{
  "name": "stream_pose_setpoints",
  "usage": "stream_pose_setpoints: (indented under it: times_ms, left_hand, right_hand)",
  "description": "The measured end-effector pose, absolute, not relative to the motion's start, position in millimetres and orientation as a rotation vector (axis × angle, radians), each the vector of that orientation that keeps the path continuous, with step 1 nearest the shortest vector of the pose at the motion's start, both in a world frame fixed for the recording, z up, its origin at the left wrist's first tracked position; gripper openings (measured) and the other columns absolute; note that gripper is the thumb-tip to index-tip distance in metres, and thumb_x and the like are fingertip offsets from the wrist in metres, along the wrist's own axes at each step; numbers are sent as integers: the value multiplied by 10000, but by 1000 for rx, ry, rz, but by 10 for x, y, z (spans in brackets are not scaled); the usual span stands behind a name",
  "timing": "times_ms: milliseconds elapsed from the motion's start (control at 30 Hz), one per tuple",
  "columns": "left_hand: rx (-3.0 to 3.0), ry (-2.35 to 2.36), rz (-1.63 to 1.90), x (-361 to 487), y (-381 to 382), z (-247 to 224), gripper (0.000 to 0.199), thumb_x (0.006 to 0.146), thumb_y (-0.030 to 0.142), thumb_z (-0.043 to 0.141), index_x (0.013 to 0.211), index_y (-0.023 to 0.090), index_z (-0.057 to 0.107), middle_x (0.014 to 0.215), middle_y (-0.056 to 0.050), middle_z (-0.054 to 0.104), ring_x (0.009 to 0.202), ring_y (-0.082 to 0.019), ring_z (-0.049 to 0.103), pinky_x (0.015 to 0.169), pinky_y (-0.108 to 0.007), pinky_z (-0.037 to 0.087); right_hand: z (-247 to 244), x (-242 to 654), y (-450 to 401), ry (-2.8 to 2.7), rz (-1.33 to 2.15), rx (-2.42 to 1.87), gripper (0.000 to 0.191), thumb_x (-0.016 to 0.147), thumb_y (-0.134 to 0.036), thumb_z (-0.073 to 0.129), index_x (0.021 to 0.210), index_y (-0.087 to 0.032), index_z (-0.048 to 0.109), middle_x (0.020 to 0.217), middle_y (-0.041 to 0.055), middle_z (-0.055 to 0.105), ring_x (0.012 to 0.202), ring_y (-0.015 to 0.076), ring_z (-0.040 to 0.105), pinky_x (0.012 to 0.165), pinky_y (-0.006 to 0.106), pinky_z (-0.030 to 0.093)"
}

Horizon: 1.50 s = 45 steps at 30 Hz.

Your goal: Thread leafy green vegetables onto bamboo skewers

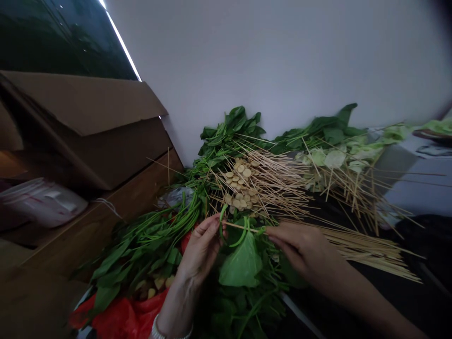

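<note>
My left hand (201, 247) pinches a green vegetable stem (222, 221) at one end of a thin bamboo skewer (242, 227). My right hand (300, 247) grips the skewer's other end, where more green stem shows. Right below them lies a heap of leafy greens (242, 263). Further left, long-stemmed greens (148, 235) spread out. Beyond my hands, skewers threaded with pale round slices (240, 183) lie piled. To their right are skewered pale green leaves (335, 159). A bundle of bare skewers (360, 247) lies under my right hand's side.
A brown cardboard box (81, 122) with open flaps stands at the left, beside a wooden board (106, 207). A red plastic bag (120, 318) lies at the bottom left. A white wall (282, 56) rises behind the greens. A dark surface (388, 301) lies at the lower right.
</note>
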<state>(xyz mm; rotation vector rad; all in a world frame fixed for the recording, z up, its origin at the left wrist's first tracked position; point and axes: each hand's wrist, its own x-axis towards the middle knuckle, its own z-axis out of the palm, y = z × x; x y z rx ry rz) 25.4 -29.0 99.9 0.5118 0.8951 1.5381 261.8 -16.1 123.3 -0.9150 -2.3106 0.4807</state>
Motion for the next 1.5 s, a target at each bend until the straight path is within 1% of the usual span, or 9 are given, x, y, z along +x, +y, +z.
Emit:
stream_pose_setpoints:
  times_ms: [200,467,633,767,1067,1200,1300,1433,1500]
  left_hand:
    - [514,878,1559,263,-311,1028,357,512,214,929,827,144,776,733,-30,739,641,-89,659,607,-162,563]
    - [530,922,1571,265,-317,1038,382,456,226,946,792,146,781,698,-23,744,611,-83,655,596,-153,552]
    - [547,970,1583,272,-316,1009,398,450,237,948,794,126,781,694,-26,746,603,-73,645,616,-140,537]
    - [572,966,1559,280,-326,987,351,493,245,935,790,141,778,695,-20,740,620,-76,641,622,-149,526]
    - [637,984,1499,348,-401,889,306,561,288,910,795,149,768,739,-12,715,651,-78,612,664,-181,504]
    - [695,911,1420,438,-430,815,189,649,297,859,700,155,746,810,-40,732,742,-141,659,760,-264,523]
    - [752,954,1431,407,-392,835,231,654,328,854,790,161,770,899,-73,746,824,-180,674,781,-281,521]
    - [877,1159,1546,176,-340,942,407,674,415,829,1010,195,765,987,-93,745,891,-182,662,768,-244,509]
    - [1014,1281,1523,51,-357,973,346,700,404,808,978,202,775,965,-87,748,859,-180,658,751,-242,503]
  right_hand:
    - [1212,2621,-151,-2299,483,-914,290,990,-214,400,940,-213,686,797,41,681,700,167,627,656,291,416]
    - [1188,2608,-161,-2311,450,-950,301,993,-230,390,951,-200,686,736,31,647,669,162,610,631,288,400]
    - [1191,2588,-189,-2334,469,-964,316,981,-202,378,862,-196,671,757,40,659,649,150,594,613,280,398]
    - [1203,2563,-204,-2328,523,-961,304,972,-180,382,818,-199,644,774,40,666,676,151,605,624,278,409]
    - [1116,2466,-204,-2338,571,-946,302,985,-184,370,877,-185,652,768,39,656,715,155,615,670,282,431]
    - [1118,2409,-212,-2324,592,-909,292,983,-177,395,860,-183,660,759,34,672,695,140,618,655,258,440]
    - [1159,2458,-190,-2288,531,-875,289,975,-176,419,872,-195,688,816,40,710,721,140,647,666,251,471]
    - [1274,2719,-118,-2120,234,-961,247,956,-190,463,1018,-197,702,896,61,739,788,177,685,717,288,515]
    - [1325,2870,-74,-2039,32,-1043,238,945,-214,491,1059,-194,700,957,79,743,848,209,697,752,313,527]
